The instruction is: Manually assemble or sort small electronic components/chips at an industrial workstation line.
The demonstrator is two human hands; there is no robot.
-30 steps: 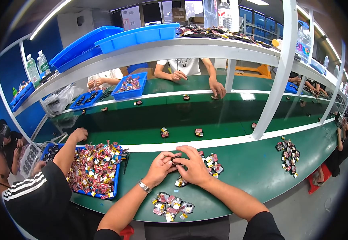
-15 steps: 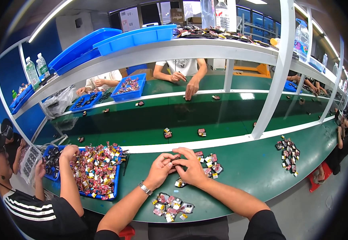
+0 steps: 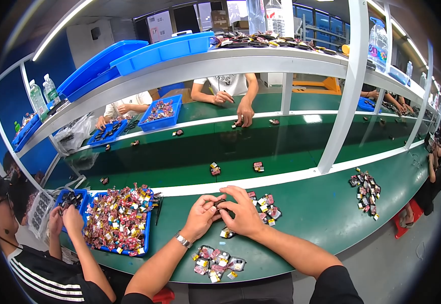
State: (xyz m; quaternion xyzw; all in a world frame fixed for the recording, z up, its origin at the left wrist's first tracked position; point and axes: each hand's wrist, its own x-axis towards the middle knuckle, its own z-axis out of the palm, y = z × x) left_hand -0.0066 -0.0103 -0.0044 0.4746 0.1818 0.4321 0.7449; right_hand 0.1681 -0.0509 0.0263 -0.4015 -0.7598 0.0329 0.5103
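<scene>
My left hand and my right hand meet above the green bench, fingers pinched together around a small dark piece. Most of that piece is hidden by the fingers, so its kind cannot be made out. Just beyond my right hand lies a group of small electronic assemblies with red, white and yellow parts. Another cluster of similar assemblies, some with grey faces, rests between my forearms near the bench's front edge. My left wrist wears a metal watch.
On the left, a blue tray is heaped with red, white and yellow parts; black tweezers lie beside it. A co-worker sits there. More assemblies lie to the right. White shelf posts and a green conveyor belt stand beyond.
The left co-worker's arm has drawn back from the tray, both hands now together. The hand of the person opposite has shifted slightly right over the belt. My hands keep their grip almost unchanged.
</scene>
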